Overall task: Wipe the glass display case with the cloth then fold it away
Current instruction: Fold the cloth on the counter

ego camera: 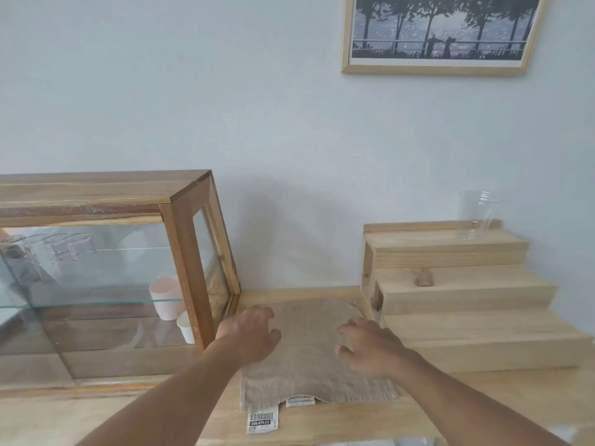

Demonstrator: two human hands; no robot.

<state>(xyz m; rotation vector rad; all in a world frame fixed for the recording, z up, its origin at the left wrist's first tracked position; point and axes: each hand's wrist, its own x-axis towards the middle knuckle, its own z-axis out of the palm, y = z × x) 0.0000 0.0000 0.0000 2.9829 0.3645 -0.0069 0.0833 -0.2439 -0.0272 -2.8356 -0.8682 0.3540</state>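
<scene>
- The glass display case (106, 278), framed in wood, stands on the bench (322, 423) at about 9 o'clock in the head view, against the pale wall.
- Behind its glass, a row of clear glasses (48, 249) sits on the upper glass shelf, and a pink cup (165, 296) and a small white cup (186, 326) stand near the right corner post.
- The left hand (252, 336) lies palm down on the left part of the cloth, fingers apart and slightly curled, holding nothing, just beside the case's corner post.
- The cloth (309, 355), beige and flat, lies on the bench at about 6 o'clock, between the case and the stepped stand.
- A barcode tag (262, 421) and a smaller label (300, 401) hang from the cloth's near edge.
- The right hand (370, 349) rests on the right part of the cloth, fingers spread and bent, gripping nothing.
- A wooden stepped stand (467, 297) sits at about 3 o'clock, with a clear plastic cup (476, 214) upright on its top step.
- A framed picture (441, 30) hangs on the wall at about 1 o'clock.
</scene>
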